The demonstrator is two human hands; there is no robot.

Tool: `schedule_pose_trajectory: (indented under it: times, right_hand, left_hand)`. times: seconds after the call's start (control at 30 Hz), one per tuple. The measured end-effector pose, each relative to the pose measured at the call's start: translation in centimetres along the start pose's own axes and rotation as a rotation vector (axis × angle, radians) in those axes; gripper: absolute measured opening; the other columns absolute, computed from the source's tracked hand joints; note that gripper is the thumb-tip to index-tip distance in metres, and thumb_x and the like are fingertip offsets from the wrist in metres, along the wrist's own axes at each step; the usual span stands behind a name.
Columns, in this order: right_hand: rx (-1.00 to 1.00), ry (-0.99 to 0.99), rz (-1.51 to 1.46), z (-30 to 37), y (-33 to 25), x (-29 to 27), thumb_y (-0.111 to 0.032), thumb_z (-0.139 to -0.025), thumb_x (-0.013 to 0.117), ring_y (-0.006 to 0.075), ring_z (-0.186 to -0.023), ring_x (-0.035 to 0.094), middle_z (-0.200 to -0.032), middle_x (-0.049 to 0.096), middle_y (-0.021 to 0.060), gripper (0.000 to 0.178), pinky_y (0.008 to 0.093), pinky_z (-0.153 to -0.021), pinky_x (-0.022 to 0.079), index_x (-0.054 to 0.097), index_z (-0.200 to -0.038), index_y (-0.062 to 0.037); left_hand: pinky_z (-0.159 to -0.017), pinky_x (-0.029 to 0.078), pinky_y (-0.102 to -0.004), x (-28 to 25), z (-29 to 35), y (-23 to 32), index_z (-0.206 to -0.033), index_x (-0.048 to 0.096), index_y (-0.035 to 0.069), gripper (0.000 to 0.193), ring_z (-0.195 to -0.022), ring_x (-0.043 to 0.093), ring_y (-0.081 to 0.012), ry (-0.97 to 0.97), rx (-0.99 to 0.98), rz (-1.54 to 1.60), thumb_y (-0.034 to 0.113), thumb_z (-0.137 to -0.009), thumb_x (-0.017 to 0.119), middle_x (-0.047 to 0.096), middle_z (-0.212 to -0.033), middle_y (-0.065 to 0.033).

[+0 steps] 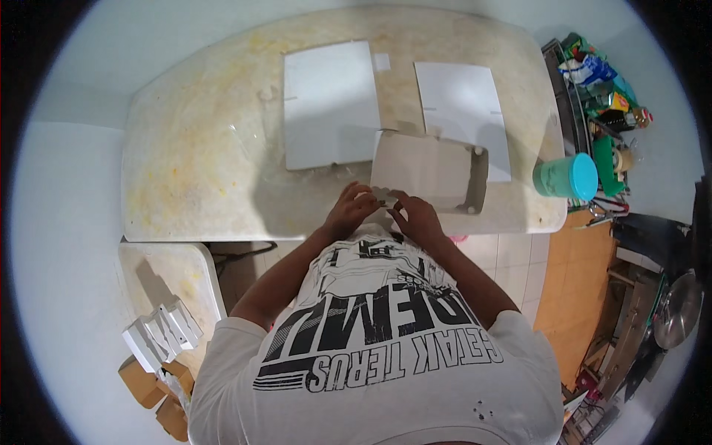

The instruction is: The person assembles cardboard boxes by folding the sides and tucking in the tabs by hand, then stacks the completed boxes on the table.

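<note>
A shallow open cardboard box (426, 167), grey inside with round-cornered flaps, lies at the table's near edge, right of the middle. My left hand (351, 213) is at the box's near left corner, its fingers closed on the cardboard edge there. Close beside it, my right hand (417, 221) bends thumb and fingers around the near wall at the same corner. The fingertips partly cover the flap between them. Beyond my left hand lies a flat white box (330, 104). Another white box piece (463, 104) lies behind the open box, which overlaps its near part.
A stained pale table (200, 148) stretches ahead. At its right end stands a green tub with a turquoise lid (584, 176), near a rack of bottles and packets (612, 96). At lower left, white folded pieces (163, 334) rest on a smaller table, above brown cartons (141, 382).
</note>
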State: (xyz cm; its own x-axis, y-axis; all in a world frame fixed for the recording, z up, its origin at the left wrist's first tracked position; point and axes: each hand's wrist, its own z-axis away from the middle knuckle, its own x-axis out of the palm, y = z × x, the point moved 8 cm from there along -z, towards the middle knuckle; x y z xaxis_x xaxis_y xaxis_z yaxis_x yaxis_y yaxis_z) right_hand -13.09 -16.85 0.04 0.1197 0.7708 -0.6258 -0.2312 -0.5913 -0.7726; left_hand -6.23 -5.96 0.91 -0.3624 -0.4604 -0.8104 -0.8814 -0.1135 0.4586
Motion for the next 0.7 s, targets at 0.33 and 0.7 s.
schedule_pose_trajectory:
  times: [0.33,0.7]
  right_hand:
    - [-0.1,-0.449,-0.182,-0.3,5.6,5.0,-0.019,-0.074,0.063,0.0226,-0.075,0.062,-0.085,0.063,0.0096,0.017,0.0308,-0.069,0.049,0.067,-0.087,-0.0082]
    - [0.065,-0.505,-0.151,-0.3,6.4,5.4,-0.026,-0.077,0.059,0.0257,-0.075,0.062,-0.081,0.065,0.0126,0.024,0.0336,-0.07,0.048,0.066,-0.089,-0.0065]
  left_hand:
    - [-0.082,0.047,-0.0356,3.4,3.1,4.0,-0.095,0.061,0.012,0.034,-0.104,0.047,-0.0305,-0.028,-0.172,-0.007,0.001,-0.064,0.06,0.049,-0.097,-0.0088]
    - [-0.077,0.046,-0.0366,4.2,4.8,5.7,-0.092,0.061,0.011,0.028,-0.096,0.049,-0.0298,0.011,-0.379,-0.016,0.004,-0.066,0.063,0.05,-0.097,-0.0095]
